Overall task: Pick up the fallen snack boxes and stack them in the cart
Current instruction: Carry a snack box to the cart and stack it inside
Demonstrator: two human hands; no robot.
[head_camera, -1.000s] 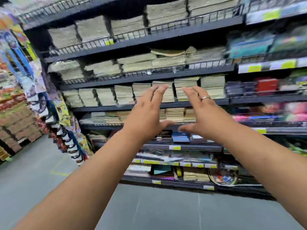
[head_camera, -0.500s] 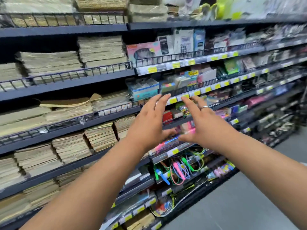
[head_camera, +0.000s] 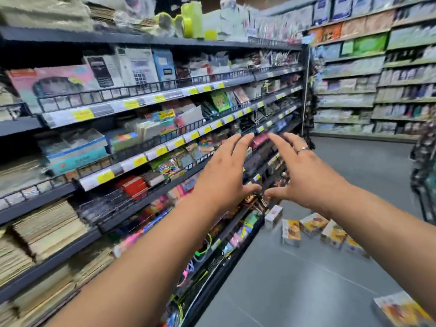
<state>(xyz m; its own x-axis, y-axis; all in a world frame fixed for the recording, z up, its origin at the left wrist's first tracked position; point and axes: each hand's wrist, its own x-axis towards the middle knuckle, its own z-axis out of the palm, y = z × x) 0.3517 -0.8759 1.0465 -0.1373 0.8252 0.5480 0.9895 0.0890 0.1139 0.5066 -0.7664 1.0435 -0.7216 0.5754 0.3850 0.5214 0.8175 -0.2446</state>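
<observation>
Several fallen snack boxes (head_camera: 313,224) with yellow and white printing lie scattered on the grey floor, just beyond my wrists. One more snack box (head_camera: 401,311) lies at the bottom right corner. My left hand (head_camera: 224,175) and my right hand (head_camera: 302,175) are stretched out in front of me, side by side, fingers straight and spread, thumbs nearly touching. Both hold nothing and hover well above the boxes. A dark wire frame (head_camera: 424,201) at the right edge may be the cart; only a sliver shows.
A long shelf unit (head_camera: 146,147) full of stationery and notebooks runs along my left, its base close to the boxes. Another shelf wall (head_camera: 368,90) closes the aisle's far end. A patterned figure or rack (head_camera: 424,156) stands at the right edge. Grey floor (head_camera: 295,279) lies ahead.
My view has swung right along the shelves, bringing the aisle floor and the fallen boxes into sight. Both hands keep the same outstretched, spread pose.
</observation>
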